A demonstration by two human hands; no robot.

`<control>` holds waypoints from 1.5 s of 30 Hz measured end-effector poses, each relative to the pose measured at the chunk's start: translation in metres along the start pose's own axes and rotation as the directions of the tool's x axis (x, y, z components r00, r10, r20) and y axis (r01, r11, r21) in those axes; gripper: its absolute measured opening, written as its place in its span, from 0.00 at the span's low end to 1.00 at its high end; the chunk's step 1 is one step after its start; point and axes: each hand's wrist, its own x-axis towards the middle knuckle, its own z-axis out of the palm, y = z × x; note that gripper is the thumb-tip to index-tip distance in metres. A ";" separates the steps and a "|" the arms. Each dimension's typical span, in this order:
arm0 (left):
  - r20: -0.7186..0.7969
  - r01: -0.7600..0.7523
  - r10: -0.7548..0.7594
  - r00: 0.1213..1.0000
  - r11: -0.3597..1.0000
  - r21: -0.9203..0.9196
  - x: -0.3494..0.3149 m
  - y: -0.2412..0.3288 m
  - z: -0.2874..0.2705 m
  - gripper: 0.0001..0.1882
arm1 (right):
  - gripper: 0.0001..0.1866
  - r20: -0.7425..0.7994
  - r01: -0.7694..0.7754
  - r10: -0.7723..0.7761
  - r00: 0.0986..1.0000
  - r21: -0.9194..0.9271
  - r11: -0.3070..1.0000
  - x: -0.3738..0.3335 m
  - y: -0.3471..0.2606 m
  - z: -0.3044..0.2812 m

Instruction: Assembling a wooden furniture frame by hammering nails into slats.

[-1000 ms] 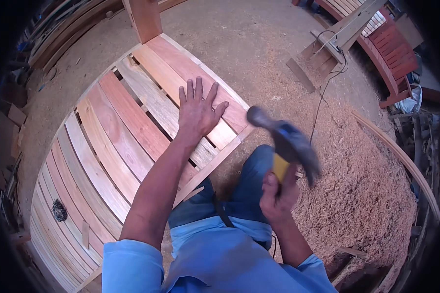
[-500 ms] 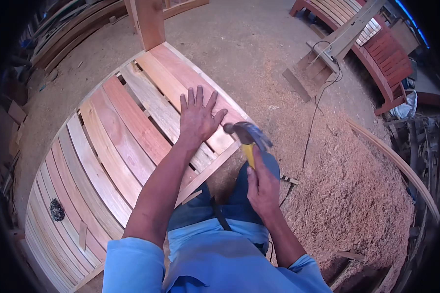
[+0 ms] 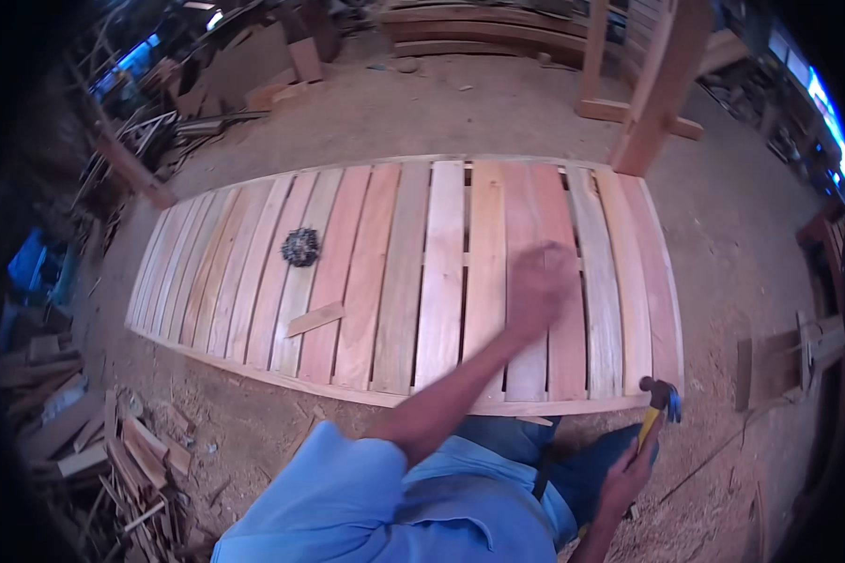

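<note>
Your right hand (image 3: 627,477) closes round the yellow handle (image 3: 648,425) of the hammer (image 3: 660,396); a loose wrist serves best. Ahead and left of it, your left hand (image 3: 542,289) blurs over the slatted panel (image 3: 399,281), finger pose unreadable; set it clear of blows. Pink, tan and pale slats (image 3: 443,272) surround it.

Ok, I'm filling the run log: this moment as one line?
right hand: holds claw hammer | left hand: over slatted wooden platform, blurred | on slats: dark clump
</note>
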 end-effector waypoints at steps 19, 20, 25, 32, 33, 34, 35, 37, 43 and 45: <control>-0.314 0.812 -0.829 0.463 0.539 -0.225 -0.042 -0.262 -0.441 0.11 | 0.34 0.040 -0.019 0.017 0.999 0.049 0.999 0.011 0.018 0.003; -0.358 0.767 -0.803 0.477 0.579 -0.276 -0.045 -0.265 -0.441 0.10 | 0.34 0.035 -0.026 0.024 0.999 0.043 0.999 0.010 0.010 0.001; -0.522 0.663 -0.598 0.609 0.744 -0.079 -0.045 -0.269 -0.448 0.10 | 0.31 0.036 -0.061 0.062 0.997 -0.019 0.998 0.005 0.035 -0.002; -0.190 0.569 -0.575 0.795 0.817 -0.090 -0.008 -0.121 -0.330 0.10 | 0.34 -0.069 0.026 -0.033 0.997 -0.103 0.994 0.012 -0.006 0.013; -0.075 0.582 -0.617 0.783 0.770 -0.263 -0.013 -0.084 -0.286 0.10 | 0.35 0.031 -0.140 0.143 0.989 -0.094 0.986 0.012 -0.017 0.003; 0.109 0.653 -0.656 0.747 0.695 -0.301 -0.013 -0.043 -0.256 0.10 | 0.35 0.015 -0.153 0.155 0.988 -0.102 0.983 0.011 -0.019 0.002; 0.211 0.683 -0.652 0.728 0.664 -0.304 -0.024 -0.026 -0.219 0.08 | 0.36 0.017 -0.139 0.142 0.990 -0.116 0.983 0.010 -0.018 0.001; 0.424 0.733 -0.599 0.679 0.583 -0.350 -0.036 0.026 -0.153 0.08 | 0.39 0.042 -0.158 0.165 0.985 -0.134 0.978 0.007 -0.023 -0.007; 0.652 0.598 -0.265 0.710 0.716 -0.360 -0.057 0.110 -0.032 0.08 | 0.42 0.121 -0.145 0.158 0.980 -0.105 0.984 0.000 -0.019 -0.012; 0.711 0.608 -0.226 0.666 0.717 -0.341 -0.054 0.116 -0.018 0.07 | 0.42 0.092 -0.177 0.178 0.980 -0.028 0.984 -0.006 -0.028 -0.018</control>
